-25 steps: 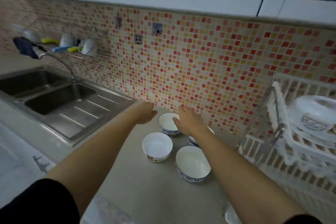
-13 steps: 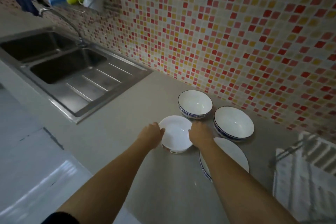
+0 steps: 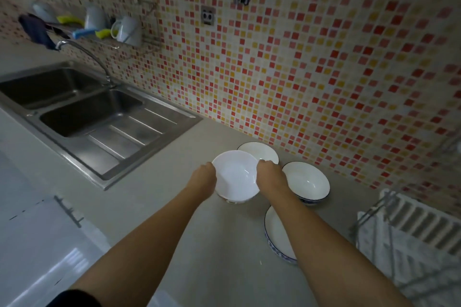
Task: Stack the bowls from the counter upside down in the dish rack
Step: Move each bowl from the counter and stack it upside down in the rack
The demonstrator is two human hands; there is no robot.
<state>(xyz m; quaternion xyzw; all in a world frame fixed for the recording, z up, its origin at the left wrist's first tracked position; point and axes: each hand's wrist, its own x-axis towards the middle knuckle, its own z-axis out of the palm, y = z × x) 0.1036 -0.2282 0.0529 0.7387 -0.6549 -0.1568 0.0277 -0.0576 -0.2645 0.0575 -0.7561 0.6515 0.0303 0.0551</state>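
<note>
A plain white bowl (image 3: pixel 235 177) is lifted just above the grey counter, mouth up. My left hand (image 3: pixel 203 174) grips its left rim and my right hand (image 3: pixel 270 173) grips its right rim. Three blue-rimmed white bowls stand mouth up on the counter: one behind (image 3: pixel 259 152), partly hidden by the held bowl, one to the right (image 3: pixel 308 183), and one nearer me (image 3: pixel 277 237), partly covered by my right forearm. The white dish rack (image 3: pixel 411 237) sits at the lower right edge.
A steel double sink (image 3: pixel 82 112) with a curved tap (image 3: pixel 84 53) lies to the left. A wall shelf holds mugs (image 3: pixel 127 30) and sponges. The mosaic tile wall (image 3: pixel 324 70) runs close behind the bowls. A white cabinet front (image 3: pixel 37 244) is below left.
Both hands closed on the plain white bowl's rim and raised it off the counter. The camera view tilted up and shifted, so the dish rack shows at lower right.
</note>
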